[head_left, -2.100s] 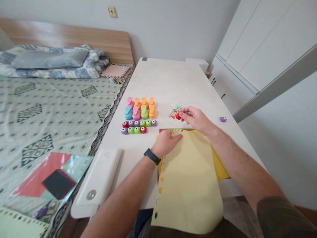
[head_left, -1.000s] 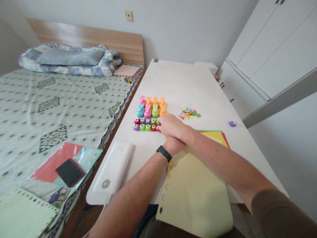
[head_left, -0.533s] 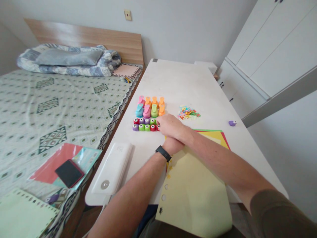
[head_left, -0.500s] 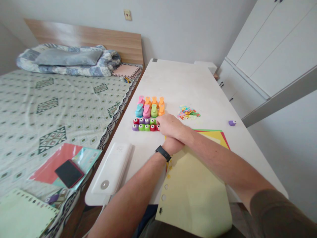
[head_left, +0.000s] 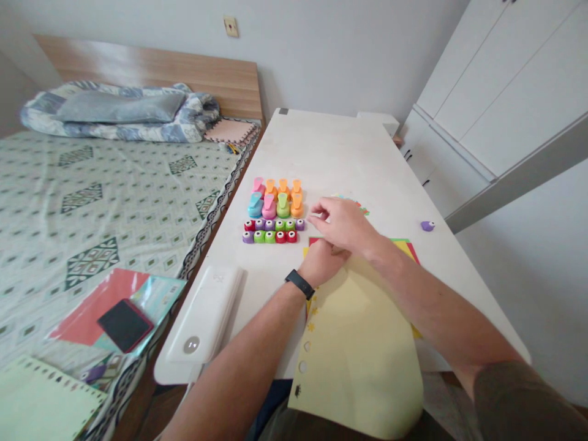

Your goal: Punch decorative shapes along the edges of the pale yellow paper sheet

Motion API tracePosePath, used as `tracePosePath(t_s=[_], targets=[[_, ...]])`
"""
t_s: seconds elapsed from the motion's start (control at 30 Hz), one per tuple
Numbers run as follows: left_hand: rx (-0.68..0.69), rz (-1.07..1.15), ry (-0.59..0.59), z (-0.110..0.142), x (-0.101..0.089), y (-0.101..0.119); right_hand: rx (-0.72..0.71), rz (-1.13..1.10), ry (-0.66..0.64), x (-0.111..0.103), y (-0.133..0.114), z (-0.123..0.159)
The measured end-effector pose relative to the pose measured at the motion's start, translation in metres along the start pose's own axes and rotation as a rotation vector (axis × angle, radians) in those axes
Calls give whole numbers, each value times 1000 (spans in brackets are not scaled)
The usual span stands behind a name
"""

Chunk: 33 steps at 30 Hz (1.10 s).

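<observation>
- Bedspread (head_left: 138,208), patterned in green, is spread well to the left of the pale yellow sheet (head_left: 358,361).
- A pale green sheet (head_left: 41,398) with a punched edge is laid on the bedspread, left of the pale yellow sheet.
- A red and teal packet (head_left: 103,294), topped by a dark phone (head_left: 125,324), is likewise placed left of the pale yellow sheet.
- A white device (head_left: 209,312) is set on the tabletop (head_left: 331,147), nearer to the pale yellow sheet on its left.
- Eleven small punches (head_left: 270,237) are lined up in two rows beyond the pale yellow sheet and to its left; eight large punches (head_left: 269,210) are ranged farther beyond it.
- By the left hand (head_left: 323,263), a black wristband (head_left: 299,283) worn behind it, the pale yellow sheet is grasped at its far left part; the fingers are partly hidden.
- Along its left margin the pale yellow sheet is pierced with shapes.
- The right hand (head_left: 349,223) is held above the far end of the pale yellow sheet, thumb and fingers loosely parted and empty.
- Paper bits (head_left: 362,208), beyond the pale yellow sheet, are partly screened by the right hand.
- Coloured sheets (head_left: 405,247) are stacked beneath the pale yellow sheet.
- A purple punch (head_left: 427,226) is set apart, beyond the pale yellow sheet to its right.
</observation>
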<state>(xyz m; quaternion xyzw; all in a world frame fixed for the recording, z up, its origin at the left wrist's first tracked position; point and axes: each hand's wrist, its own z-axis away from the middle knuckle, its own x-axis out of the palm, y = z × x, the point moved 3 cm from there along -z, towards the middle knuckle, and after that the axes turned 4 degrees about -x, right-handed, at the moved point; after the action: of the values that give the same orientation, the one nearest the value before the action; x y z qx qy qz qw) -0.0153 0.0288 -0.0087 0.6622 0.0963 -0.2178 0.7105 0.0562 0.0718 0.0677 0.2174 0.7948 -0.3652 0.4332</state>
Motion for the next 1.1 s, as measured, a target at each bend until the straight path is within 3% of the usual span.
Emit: tracePosePath(t_s=[0.1,0.23,0.37,0.53,0.7,0.8,0.9,0.97,1.1], targets=[[21,-77,-51,8,-1,-3,123,12,48,-26,43,19],[44,-89,-44,7,-3,0,414,235,127,-63,133,55],[15,-80,-74,5,-1,-3,679,437,88,-94,216,101],[3,6,-85,6,-1,-4,828,523,-80,-103,265,144],[-41,148,-146,7,0,-4,854,529,-94,-99,272,156],[-66,202,-164,7,1,-5,871,505,6,-99,261,155],[-72,204,-162,6,2,-7,774,362,178,-97,231,146],[-70,195,-160,5,3,-8,627,122,237,-90,201,136],[-89,221,-181,5,5,-11,449,-359,151,-63,141,116]])
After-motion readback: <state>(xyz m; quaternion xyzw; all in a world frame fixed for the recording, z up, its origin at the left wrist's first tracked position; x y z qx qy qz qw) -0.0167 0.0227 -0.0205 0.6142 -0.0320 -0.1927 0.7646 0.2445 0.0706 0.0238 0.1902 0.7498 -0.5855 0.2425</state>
